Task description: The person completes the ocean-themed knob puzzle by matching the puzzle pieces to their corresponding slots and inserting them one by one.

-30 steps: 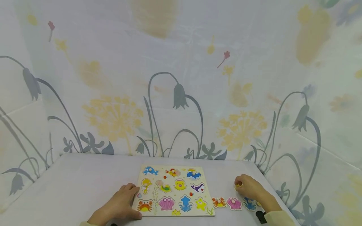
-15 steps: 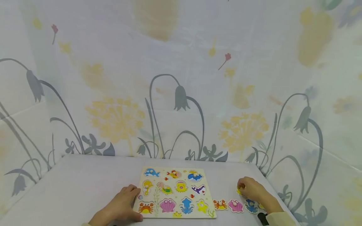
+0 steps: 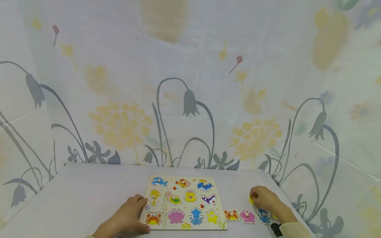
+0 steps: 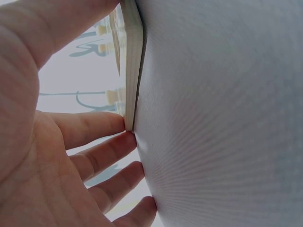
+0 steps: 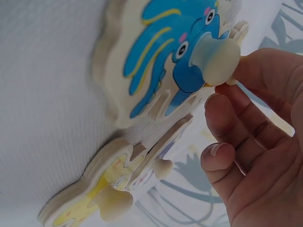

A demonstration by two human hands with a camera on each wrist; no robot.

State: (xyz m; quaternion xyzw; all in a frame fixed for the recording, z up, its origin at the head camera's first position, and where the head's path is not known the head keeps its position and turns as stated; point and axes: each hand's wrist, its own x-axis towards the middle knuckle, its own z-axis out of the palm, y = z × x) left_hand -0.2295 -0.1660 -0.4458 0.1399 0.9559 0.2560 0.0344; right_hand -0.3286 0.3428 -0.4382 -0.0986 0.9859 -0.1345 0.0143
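Observation:
A wooden sea-animal puzzle board [image 3: 184, 205] lies on the table, several knobbed pieces in it. My left hand [image 3: 126, 215] rests at its left side; in the left wrist view its thumb and index finger, spread apart, touch the board's edge [image 4: 132, 71]. Right of the board my right hand [image 3: 265, 200] pinches a yellow puzzle piece [image 3: 251, 200] low over the table, mostly hidden by the fingers. Below that hand lies the blue squid piece [image 3: 263, 217], its knob [image 5: 221, 61] large in the right wrist view, beside a yellow starfish piece [image 5: 102, 187].
Loose crab [image 3: 231, 215] and pink shell [image 3: 247, 216] pieces lie in a row between the board and the squid piece. Another piece with purple markings [image 5: 163, 153] lies behind the starfish piece. A flower-printed curtain [image 3: 190, 132] stands at the table's far edge.
My right hand has shifted slightly, and the yellow piece has come a little lower, toward the table. The left hand keeps its place on the board. The head view has tilted slightly.

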